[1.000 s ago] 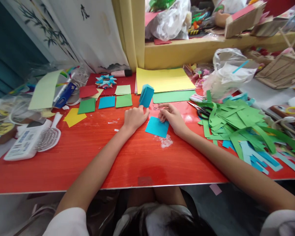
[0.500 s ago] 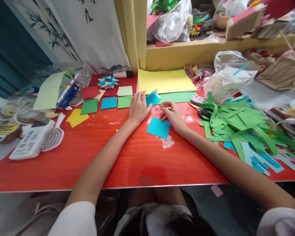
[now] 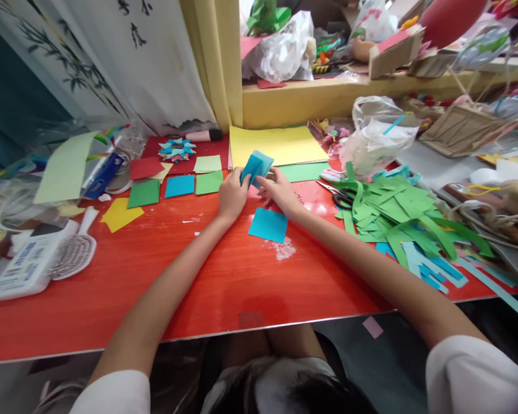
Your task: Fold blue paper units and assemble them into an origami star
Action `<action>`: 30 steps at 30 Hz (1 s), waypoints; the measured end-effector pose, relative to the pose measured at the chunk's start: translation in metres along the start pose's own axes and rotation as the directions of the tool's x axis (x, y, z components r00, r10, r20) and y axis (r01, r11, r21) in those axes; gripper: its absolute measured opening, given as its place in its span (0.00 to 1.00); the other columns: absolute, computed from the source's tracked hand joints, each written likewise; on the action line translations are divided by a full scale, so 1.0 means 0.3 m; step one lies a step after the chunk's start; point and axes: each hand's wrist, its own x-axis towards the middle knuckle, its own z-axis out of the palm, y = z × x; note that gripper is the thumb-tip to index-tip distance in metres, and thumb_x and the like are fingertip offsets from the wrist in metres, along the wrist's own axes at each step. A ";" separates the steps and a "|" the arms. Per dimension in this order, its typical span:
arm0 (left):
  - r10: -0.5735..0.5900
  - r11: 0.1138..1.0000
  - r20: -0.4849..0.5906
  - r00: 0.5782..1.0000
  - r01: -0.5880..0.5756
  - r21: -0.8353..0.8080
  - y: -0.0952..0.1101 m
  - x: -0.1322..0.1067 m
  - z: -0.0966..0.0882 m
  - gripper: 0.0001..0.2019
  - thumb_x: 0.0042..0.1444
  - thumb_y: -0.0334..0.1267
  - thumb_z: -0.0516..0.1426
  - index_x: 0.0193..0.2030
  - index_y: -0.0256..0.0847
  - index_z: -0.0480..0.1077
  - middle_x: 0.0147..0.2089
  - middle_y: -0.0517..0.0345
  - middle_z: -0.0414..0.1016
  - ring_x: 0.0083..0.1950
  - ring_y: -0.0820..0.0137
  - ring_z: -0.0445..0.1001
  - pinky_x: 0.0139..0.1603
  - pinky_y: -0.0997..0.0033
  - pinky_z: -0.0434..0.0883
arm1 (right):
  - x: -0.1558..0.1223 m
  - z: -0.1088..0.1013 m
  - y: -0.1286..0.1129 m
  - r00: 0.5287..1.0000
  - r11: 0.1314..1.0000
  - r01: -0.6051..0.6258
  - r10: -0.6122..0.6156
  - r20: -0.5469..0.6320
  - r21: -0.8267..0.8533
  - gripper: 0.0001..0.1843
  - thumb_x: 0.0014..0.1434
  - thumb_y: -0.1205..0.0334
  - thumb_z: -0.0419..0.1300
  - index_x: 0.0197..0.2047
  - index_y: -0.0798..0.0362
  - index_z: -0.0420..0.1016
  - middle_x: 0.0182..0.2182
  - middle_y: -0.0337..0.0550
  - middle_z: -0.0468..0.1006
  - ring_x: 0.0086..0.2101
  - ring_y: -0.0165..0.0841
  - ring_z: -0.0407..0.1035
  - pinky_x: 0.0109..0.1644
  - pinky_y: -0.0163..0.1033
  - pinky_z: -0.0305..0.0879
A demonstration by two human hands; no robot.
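Observation:
Several blue paper squares (image 3: 258,165) are held raised and tilted above the red table, their edges slightly fanned. My left hand (image 3: 233,194) grips them by the left side, thumb in front. At their lower right edge, the thumb and fingers of my right hand (image 3: 281,191) close on the same papers. One more blue paper square (image 3: 268,225) lies flat on the table just below my hands. To the left sit a blue paper stack (image 3: 179,186), a green paper stack (image 3: 209,183) and a darker green stack (image 3: 144,194).
Yellow sheets (image 3: 276,144) lie behind my hands. Scissors (image 3: 339,196) rest at the right beside a heap of green paper strips (image 3: 392,210). A hairbrush (image 3: 74,253) and a white box (image 3: 26,267) are on the left. The table's front edge (image 3: 224,333) runs near my lap.
The blue papers have been lifted upright from beside the left hand. My right hand has moved in from the right and now meets them. The view has shifted slightly right.

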 end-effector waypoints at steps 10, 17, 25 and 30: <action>-0.287 0.949 -0.018 0.958 0.282 -0.144 -0.030 -0.002 -0.013 0.07 0.57 0.39 0.54 0.40 0.44 0.59 0.37 0.53 0.74 0.38 0.63 0.74 0.35 0.66 0.67 | 0.042 0.129 0.027 0.955 0.956 0.289 -0.284 0.081 -0.055 0.16 0.61 0.47 0.49 0.45 0.48 0.66 0.45 0.42 0.72 0.48 0.35 0.66 0.58 0.45 0.60; -0.230 0.952 0.001 0.973 0.225 -0.207 -0.029 -0.002 -0.010 0.10 0.57 0.35 0.54 0.44 0.45 0.58 0.44 0.53 0.73 0.44 0.65 0.73 0.42 0.65 0.69 | 0.049 0.133 0.017 0.958 0.949 0.284 -0.277 0.072 -0.133 0.22 0.59 0.52 0.54 0.55 0.48 0.59 0.54 0.44 0.68 0.55 0.37 0.61 0.60 0.45 0.57; -0.251 0.947 0.079 0.965 0.261 -0.186 -0.038 0.003 -0.002 0.07 0.56 0.33 0.53 0.41 0.44 0.60 0.40 0.53 0.74 0.43 0.61 0.72 0.43 0.62 0.69 | 0.075 0.125 0.059 0.951 0.934 0.309 -0.302 0.064 -0.181 0.14 0.61 0.61 0.49 0.51 0.51 0.62 0.48 0.46 0.70 0.50 0.36 0.65 0.58 0.46 0.58; -0.278 0.941 0.146 0.949 0.300 -0.160 -0.035 0.004 0.000 0.07 0.55 0.31 0.51 0.41 0.43 0.61 0.38 0.52 0.73 0.42 0.60 0.72 0.42 0.62 0.68 | 0.088 0.126 0.072 0.954 0.930 0.301 -0.292 0.073 -0.210 0.12 0.60 0.63 0.48 0.47 0.51 0.62 0.44 0.45 0.72 0.46 0.37 0.66 0.56 0.46 0.60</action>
